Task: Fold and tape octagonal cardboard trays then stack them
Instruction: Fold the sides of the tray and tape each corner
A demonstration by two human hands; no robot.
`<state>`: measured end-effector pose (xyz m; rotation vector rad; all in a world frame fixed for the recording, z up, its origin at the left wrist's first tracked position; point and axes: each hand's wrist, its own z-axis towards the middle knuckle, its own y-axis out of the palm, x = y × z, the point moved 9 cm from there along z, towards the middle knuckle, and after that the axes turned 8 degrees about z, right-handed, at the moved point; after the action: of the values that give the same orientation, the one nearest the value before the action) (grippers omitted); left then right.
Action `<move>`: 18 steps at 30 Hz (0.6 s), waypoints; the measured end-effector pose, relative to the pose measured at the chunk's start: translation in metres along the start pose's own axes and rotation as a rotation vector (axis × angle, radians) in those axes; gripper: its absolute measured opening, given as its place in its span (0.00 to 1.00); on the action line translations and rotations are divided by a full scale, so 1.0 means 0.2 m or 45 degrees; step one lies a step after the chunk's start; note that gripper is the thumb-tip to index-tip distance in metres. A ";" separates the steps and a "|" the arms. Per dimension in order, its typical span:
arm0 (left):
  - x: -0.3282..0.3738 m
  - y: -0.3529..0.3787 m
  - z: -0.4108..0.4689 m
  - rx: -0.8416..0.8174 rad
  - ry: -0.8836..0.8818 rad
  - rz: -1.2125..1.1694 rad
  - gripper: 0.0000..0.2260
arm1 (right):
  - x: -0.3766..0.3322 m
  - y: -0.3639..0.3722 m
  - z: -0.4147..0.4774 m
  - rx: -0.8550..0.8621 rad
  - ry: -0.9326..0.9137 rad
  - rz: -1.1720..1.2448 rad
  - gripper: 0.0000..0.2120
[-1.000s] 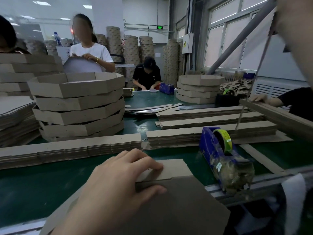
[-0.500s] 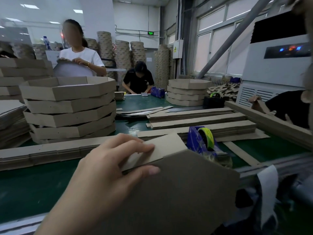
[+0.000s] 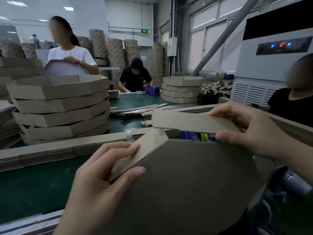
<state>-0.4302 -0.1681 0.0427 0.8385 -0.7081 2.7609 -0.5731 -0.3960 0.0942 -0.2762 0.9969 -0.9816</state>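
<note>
Though blurry, L grip point(image 3: 101, 175), R grip point(image 3: 250, 131) tight on tray point(image 3: 186, 184); green table point(image 3: 33, 189), stacks point(image 3: 61, 109), prob. workshop point(image 3: 128, 17).

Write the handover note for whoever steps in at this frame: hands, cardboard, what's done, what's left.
Left hand holds the octagonal cardboard blank by its left flap, thumb on the face.
Right hand pinches a cardboard strip just above the blank's top edge.
Tape dispenser sits behind the blank, mostly hidden. Flat strips lie along the green table; finished trays are stacked at left.
Done: several trays stacked.
Left: form this tray's walls, tape it, add it to the stack.
</note>
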 end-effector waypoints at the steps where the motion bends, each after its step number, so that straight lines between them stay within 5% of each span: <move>1: -0.02 0.01 -0.01 0.005 -0.015 -0.021 0.16 | 0.00 0.02 -0.01 -0.051 0.008 0.012 0.26; 18: -0.18 0.07 -0.15 0.028 -0.134 -0.161 0.13 | 0.12 0.14 -0.04 -0.291 -0.004 0.115 0.24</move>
<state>-0.4179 -0.1672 -0.0052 1.0028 -0.6206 2.6334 -0.5604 -0.3966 0.0590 -0.4184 1.1104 -0.7857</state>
